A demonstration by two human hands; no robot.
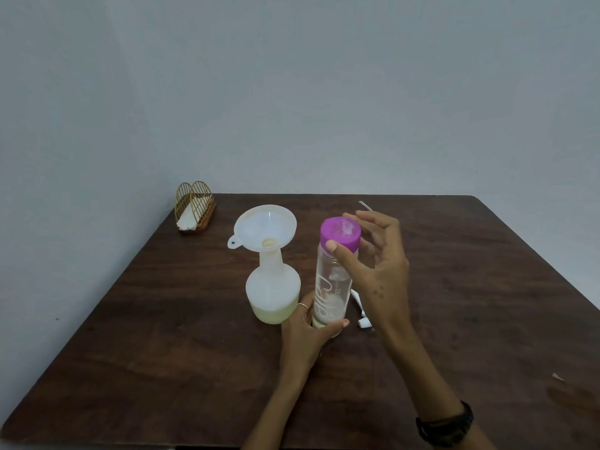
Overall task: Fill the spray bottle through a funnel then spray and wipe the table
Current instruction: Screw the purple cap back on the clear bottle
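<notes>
The spray bottle (273,287) stands upright on the counter (162,336), just left of the left hand's (306,332) grip, with a white funnel (264,229) seated in its open neck and pale yellowish liquid filling its lower part. It seems left there, funnel in place, so the pour goes in cleanly.

The left grip is closed around the base of a clear water bottle (332,284), pinning it upright to the counter, probably so it cannot turn. Above it, the right hand (373,264) has thumb and fingertips on the purple cap (340,233), a loose pinch suited to twisting the cap; whether it is coming off or going on I cannot tell.

Right of the left grip, partly behind the right hand, lies the white spray head (362,316). Far to the left, at the counter's back corner, a gold wire napkin holder (194,206) holds napkins, likely for wiping.
</notes>
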